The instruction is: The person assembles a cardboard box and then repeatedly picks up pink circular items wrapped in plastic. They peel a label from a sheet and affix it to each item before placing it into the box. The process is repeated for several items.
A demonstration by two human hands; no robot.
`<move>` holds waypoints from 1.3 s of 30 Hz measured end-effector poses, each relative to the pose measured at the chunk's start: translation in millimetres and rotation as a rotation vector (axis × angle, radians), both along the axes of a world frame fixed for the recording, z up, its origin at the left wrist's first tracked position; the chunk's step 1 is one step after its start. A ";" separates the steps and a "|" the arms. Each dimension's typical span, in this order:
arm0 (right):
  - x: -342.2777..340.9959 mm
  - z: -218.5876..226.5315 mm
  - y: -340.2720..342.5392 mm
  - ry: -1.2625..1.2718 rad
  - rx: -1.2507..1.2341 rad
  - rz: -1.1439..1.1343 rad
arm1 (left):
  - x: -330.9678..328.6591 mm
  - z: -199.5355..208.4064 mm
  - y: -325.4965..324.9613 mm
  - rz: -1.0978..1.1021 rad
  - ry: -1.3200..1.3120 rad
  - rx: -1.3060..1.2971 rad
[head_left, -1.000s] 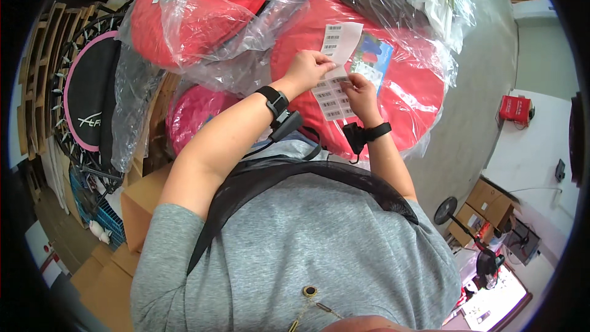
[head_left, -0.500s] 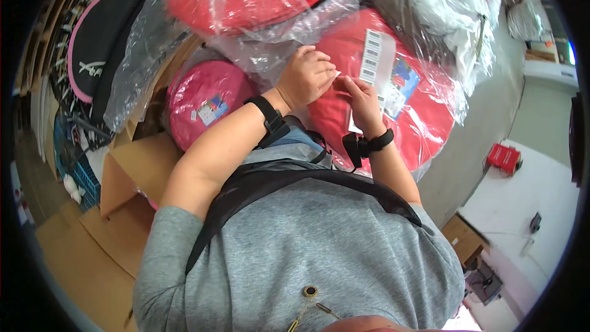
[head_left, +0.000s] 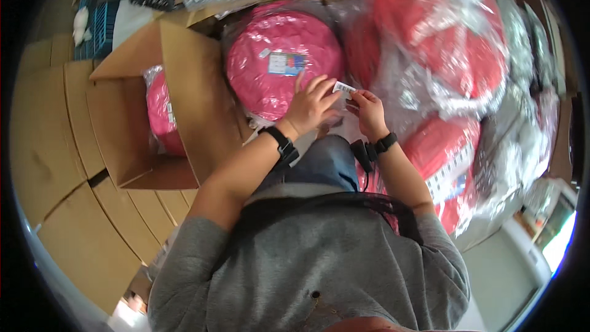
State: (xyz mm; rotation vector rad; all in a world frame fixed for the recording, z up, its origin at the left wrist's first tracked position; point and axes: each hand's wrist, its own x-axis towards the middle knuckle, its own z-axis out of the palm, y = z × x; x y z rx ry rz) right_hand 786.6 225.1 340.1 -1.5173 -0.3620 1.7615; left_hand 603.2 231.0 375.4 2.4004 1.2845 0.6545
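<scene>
My right hand pinches a small white barcode label by its right end. Beside the label's left end is my left hand, fingers spread, over the lower right edge of a round pink package. Clear plastic wraps this package, and a blue-and-white printed sticker sits on its top. Right of my right forearm, a strip of barcode labels lies on a red plastic-wrapped package. Both my wrists carry black straps.
At left an open cardboard box holds another pink wrapped package. Flat brown cartons are beyond it. Red wrapped bundles and grey plastic-wrapped ones are piled at right. A blue basket stands far left.
My view and body have turned left, from the red package toward the pink one. The label now shows in my right hand, and my left hand's fingers have spread apart.
</scene>
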 end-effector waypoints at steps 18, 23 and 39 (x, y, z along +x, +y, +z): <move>-199.0 -448.8 198.7 -0.825 0.690 0.865 | -254.6 -412.4 -133.7 1.345 -0.564 -1.300; -238.0 -468.4 202.0 -0.752 0.598 0.763 | -245.9 -455.4 -139.7 1.396 -0.625 -1.158; -259.3 -444.1 192.0 -1.468 0.707 0.874 | -245.7 -452.6 -104.8 1.474 -0.625 -1.178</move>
